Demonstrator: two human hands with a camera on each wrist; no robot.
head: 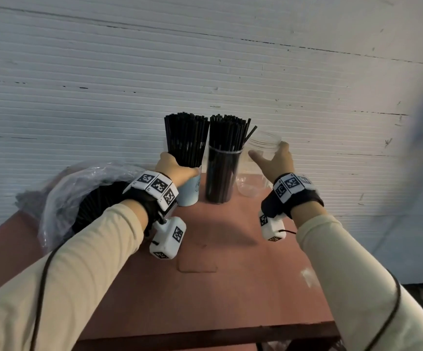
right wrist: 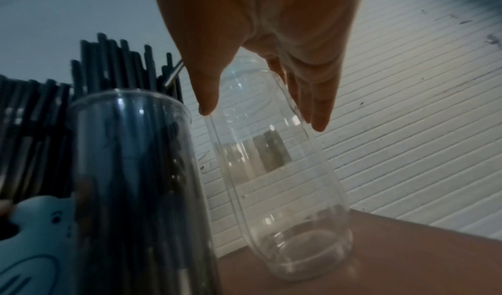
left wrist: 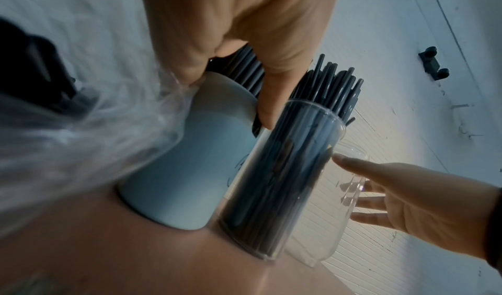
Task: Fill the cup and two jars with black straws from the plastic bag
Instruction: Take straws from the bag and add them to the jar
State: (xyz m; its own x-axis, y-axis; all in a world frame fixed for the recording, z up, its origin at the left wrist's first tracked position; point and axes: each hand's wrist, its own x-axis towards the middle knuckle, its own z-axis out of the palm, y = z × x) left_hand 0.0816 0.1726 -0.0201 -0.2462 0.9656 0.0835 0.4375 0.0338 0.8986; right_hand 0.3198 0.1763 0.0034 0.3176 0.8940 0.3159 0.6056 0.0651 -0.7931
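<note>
A ribbed white wall [head: 205, 59] is seen behind a reddish-brown tabletop [head: 230, 262], against which three containers are lined up. A bundle of thin black straws [head: 186, 138] is gripped by the left hand [head: 173, 168], whose fingers [left wrist: 267, 106] are curled round the bundle just above the rim of a pale blue paper cup [head: 189, 191]; the lower ends of the straws are set inside that cup. Just beside the thumb side of this hand, a tall clear plastic jar packed with black straws [head: 222, 173] is stood upright, touching the cup in the left wrist view. The right hand [head: 272, 163] is held with fingers [right wrist: 320, 115] straight and spread, placed about the upper part of an empty clear plastic jar [right wrist: 285, 192]; nothing is clasped, though whether the fingertips touch the jar cannot be told. Behind the left wrist, a crumpled clear plastic bag [head: 78, 188] is lain on the table, with more black straws seen inside it.
</note>
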